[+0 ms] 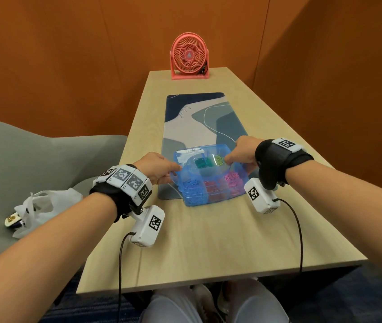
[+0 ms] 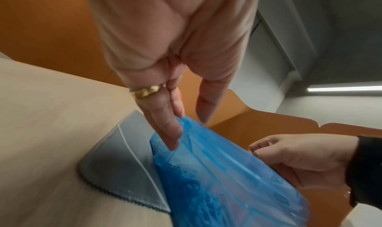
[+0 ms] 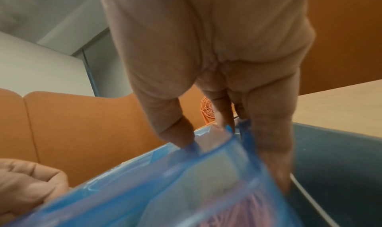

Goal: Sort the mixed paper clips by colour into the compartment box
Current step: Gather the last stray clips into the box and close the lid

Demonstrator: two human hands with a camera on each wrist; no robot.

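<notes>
Box: the translucent blue plastic compartment box [image 1: 211, 178] sat at the near end of the patterned blue-grey desk mat [image 1: 199, 117], on the pale wooden table [image 1: 208, 241], with its clear blue lid over it and not flat yet as far as I could tell.
Clips: blue paper clips [image 1: 191, 187], red paper clips [image 1: 212, 186] and pink paper clips [image 1: 233, 178] filled 3 near compartments; teal and green ones showed further back, under the lid.
Left hand: the left hand [image 1: 156, 166] had thumb and fingers curled onto the box's left edge, holding it.
Right hand: the right hand [image 1: 241, 151] pinched the right edge, thumb on top and fingers down the outside wall.
Stage: looked like sorting was basically done and the box was being closed or shifted, just my read.
Risk: if 1 side got pulled harder, the box could tilt and clips would slide over the dividers and mix again.
Risk 2: a clip sticking up over a divider could stop the lid seating.
Background: a coral-pink desk fan [image 1: 188, 55] stood at the far end, well apart.
</notes>
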